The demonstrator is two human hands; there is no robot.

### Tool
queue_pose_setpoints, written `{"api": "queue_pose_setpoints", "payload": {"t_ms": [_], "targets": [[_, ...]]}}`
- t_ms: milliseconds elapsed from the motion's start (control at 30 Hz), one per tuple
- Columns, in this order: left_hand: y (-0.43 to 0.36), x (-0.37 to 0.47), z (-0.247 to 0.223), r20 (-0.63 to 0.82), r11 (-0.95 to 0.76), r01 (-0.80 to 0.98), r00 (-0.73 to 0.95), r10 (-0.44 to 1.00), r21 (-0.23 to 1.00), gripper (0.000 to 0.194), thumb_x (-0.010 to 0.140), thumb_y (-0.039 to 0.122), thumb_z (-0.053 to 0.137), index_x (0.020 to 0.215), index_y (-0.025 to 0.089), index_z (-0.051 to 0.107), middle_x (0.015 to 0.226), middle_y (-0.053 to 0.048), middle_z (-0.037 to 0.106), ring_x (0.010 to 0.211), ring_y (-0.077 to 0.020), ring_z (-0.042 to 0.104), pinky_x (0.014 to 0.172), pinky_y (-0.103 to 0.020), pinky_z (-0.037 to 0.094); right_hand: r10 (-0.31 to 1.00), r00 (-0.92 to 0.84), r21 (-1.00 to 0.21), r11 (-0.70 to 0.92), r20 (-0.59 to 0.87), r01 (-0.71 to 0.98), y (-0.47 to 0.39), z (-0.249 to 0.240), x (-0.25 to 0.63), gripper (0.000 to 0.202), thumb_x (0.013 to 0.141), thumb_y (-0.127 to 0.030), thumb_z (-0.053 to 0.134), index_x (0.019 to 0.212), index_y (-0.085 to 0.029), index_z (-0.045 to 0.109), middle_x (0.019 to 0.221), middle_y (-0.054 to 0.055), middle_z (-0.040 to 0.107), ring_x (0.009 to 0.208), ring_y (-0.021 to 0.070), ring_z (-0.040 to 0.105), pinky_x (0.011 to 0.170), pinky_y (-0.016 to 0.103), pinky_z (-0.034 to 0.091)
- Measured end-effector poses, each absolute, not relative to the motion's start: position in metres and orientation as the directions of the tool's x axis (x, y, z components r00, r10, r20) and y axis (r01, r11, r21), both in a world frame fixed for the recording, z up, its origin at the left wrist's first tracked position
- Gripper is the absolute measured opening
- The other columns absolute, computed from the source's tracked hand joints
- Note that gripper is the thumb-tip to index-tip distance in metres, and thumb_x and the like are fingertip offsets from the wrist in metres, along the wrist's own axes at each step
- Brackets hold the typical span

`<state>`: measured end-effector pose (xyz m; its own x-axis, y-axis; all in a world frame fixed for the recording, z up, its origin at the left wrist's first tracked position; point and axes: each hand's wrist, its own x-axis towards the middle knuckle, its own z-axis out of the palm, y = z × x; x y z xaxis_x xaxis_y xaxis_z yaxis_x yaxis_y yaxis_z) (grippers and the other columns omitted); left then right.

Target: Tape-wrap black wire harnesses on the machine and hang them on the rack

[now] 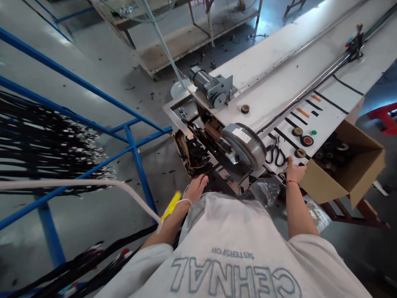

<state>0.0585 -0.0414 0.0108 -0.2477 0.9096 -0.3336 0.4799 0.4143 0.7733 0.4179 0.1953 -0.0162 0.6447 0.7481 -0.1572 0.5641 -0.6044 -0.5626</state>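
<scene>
My left hand hangs in front of my waist, below the open machine end, its fingers curled together with nothing visible in them. It has a white band and a yellow tag at the wrist. My right hand, with a red string on its wrist, rests at the near edge of the white table. Its thumb and fingers are apart; part of the hand is hidden. Just beyond it lies a tape roll. Black-handled scissors lie to its left.
A large grey wheel and a motor sit at the table's end. More tape rolls and black strips lie on top. An open cardboard box stands at right. Blue racks with black cables are at left.
</scene>
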Motion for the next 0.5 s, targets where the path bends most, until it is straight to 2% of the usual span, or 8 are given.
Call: {"api": "queue_pose_setpoints", "payload": {"t_ms": [367,500], "targets": [[0.002,0.083,0.023,-0.311,0.387,0.538,-0.231,0.922,0.748,0.035,0.095,0.045,0.034,0.077,0.021,0.051,0.069,-0.004,0.060,0.068,-0.0194,0.058,0.069,-0.029,0.042,0.748,0.648,-0.579,-0.595,-0.144,0.557,0.198,-0.027,0.423,0.087,0.075,-0.066,0.067,0.131,-0.003,0.044,0.127,0.031,0.054,0.121,0.0438,0.051,0.102,0.055,0.040],[0.016,0.085,0.013,-0.277,0.354,0.555,-0.222,0.935,0.753,0.037,0.092,0.050,0.041,0.075,0.020,0.054,0.070,-0.004,0.061,0.070,-0.0197,0.058,0.068,-0.029,0.042,0.760,0.634,-0.563,-0.588,-0.141,0.581,0.197,-0.024,0.421,0.085,0.078,-0.064,0.066,0.132,-0.002,0.043,0.126,0.031,0.055,0.120,0.0424,0.052,0.102,0.053,0.041]]}}
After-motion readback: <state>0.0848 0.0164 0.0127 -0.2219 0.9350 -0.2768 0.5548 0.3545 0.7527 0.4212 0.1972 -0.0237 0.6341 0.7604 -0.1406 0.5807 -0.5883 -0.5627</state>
